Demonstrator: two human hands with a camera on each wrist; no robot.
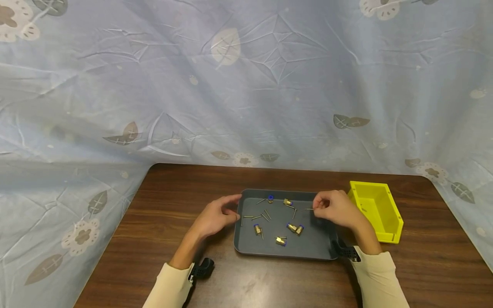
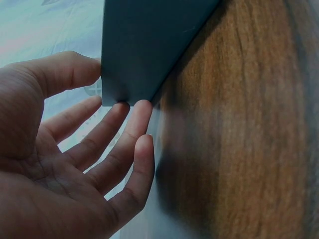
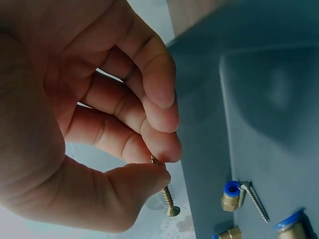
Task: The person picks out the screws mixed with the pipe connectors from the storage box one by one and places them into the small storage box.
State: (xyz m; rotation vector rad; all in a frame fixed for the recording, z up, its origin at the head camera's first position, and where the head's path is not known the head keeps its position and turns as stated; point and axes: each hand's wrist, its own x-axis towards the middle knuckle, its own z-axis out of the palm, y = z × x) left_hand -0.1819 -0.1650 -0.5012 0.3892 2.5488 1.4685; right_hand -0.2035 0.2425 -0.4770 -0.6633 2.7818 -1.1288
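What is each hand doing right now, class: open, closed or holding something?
Left hand: open, touching one end of the dark gray tray.
Right hand: closed, pinching a brass-colored countersunk screw between thumb and finger.

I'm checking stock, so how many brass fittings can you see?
6. In the tray: two fittings by the far edge, one at left, two together right of center, one near the front. The right hand may hide more.

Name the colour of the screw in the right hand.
The screw is brassy gold, clearest in the right wrist view.
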